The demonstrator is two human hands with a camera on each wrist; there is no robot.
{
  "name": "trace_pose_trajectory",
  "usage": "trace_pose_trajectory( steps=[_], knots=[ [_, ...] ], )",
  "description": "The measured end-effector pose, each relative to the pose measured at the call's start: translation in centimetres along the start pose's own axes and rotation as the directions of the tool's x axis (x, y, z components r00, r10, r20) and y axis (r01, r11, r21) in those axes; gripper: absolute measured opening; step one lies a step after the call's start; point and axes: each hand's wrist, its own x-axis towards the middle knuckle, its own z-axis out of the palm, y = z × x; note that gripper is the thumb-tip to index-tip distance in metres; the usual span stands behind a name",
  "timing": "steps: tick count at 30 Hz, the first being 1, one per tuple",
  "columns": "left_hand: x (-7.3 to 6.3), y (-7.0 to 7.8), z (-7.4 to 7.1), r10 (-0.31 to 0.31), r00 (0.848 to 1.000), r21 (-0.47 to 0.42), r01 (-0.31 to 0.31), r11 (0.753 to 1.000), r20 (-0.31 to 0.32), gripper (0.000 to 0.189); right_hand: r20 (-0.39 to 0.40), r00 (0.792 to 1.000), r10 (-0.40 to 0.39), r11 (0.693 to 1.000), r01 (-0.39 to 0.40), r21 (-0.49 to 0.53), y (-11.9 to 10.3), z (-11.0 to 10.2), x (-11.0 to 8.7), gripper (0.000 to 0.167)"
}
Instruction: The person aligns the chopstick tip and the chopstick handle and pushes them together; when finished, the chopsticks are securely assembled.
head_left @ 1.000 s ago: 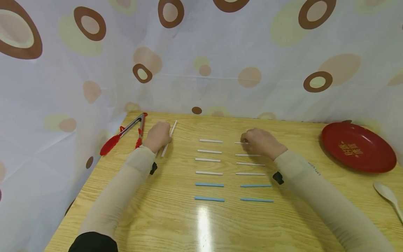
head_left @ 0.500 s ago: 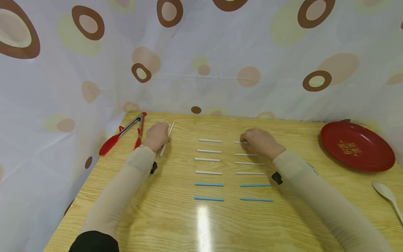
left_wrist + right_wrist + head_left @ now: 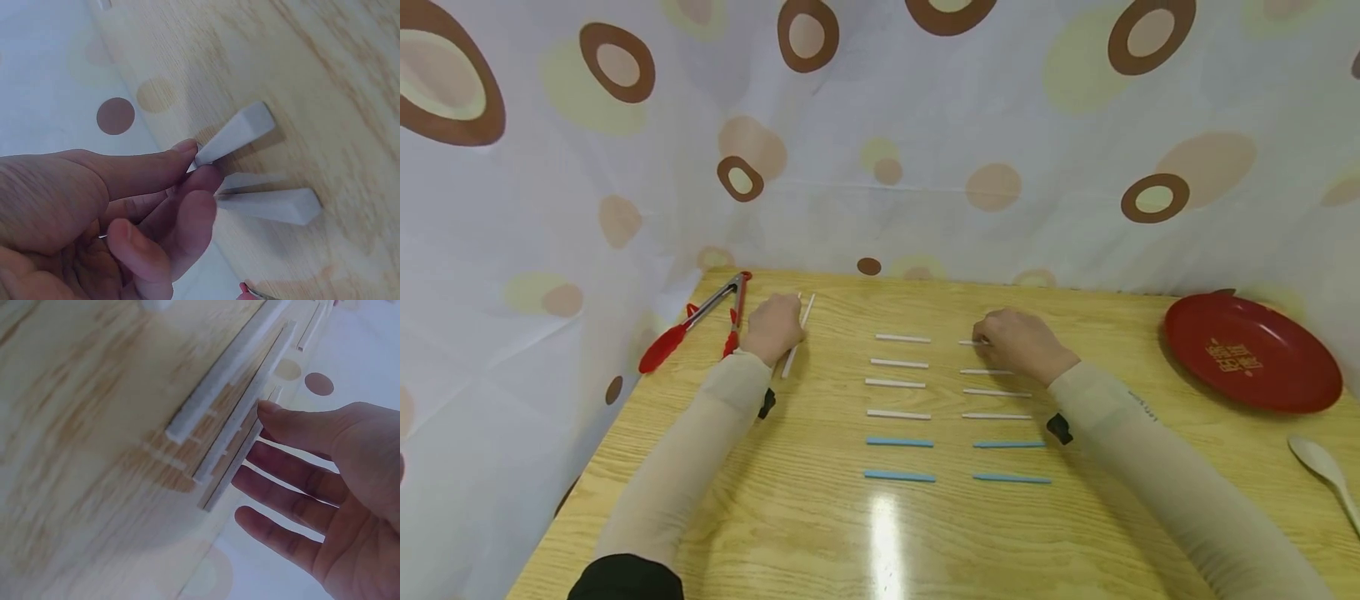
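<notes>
My left hand (image 3: 773, 327) is at the back left of the table. In the left wrist view its thumb and forefinger pinch a white stick (image 3: 240, 131) with a squared end. A second white stick (image 3: 272, 206) lies beside it, close to the other fingers. Toward the back centre-right, my right hand (image 3: 1018, 343) pinches the farthest white stick (image 3: 966, 342) of the right column; thumb and forefinger meet on that stick (image 3: 228, 478) in the right wrist view, the other fingers spread. Part of it is hidden by the hand in the head view.
Two columns of sticks lie on the wooden table (image 3: 760, 517): several white sticks (image 3: 898, 383), then blue sticks (image 3: 899, 476) nearer. Red-tipped tongs (image 3: 711, 302) lie at the back left. A red plate (image 3: 1255, 354) and a pale spoon (image 3: 1318, 458) are at the right.
At my left hand the visible stick has shifted slightly left, and a second white tip now shows just beyond the knuckles. My right hand stays at the same stick.
</notes>
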Motion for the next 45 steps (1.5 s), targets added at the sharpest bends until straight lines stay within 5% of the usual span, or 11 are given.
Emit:
trace_pose_trajectory(
  steps=[17,27,31,37,45],
  knots=[
    [-0.1,0.3,-0.1,0.005,0.999,0.060,-0.002,0.998,-0.052,0.024,-0.106,0.994,-0.001,0.999,-0.004,-0.052,-0.2,0.5,0.2,0.008],
    [-0.5,4.5,-1.1,0.088,0.992,0.108,-0.078,0.991,-0.086,0.035,-0.135,0.991,-0.004,0.997,-0.007,-0.077,-0.2,0.7,0.1,0.012],
    [-0.5,6.9,-0.8,0.205,0.974,0.100,-0.196,0.976,-0.098,0.039,-0.132,0.991,0.007,0.998,-0.016,-0.067,-0.3,0.7,0.1,0.012],
    [0.2,10.0,0.0,0.356,0.931,0.100,-0.347,0.932,-0.084,0.020,-0.122,0.993,0.009,0.998,-0.017,-0.067,-0.2,0.5,0.0,0.011],
    [1.6,11.9,2.7,0.481,0.876,0.205,-0.471,0.858,-0.001,0.027,-0.094,0.995,0.013,0.997,-0.020,-0.075,-0.1,0.5,0.1,0.011]
  ],
)
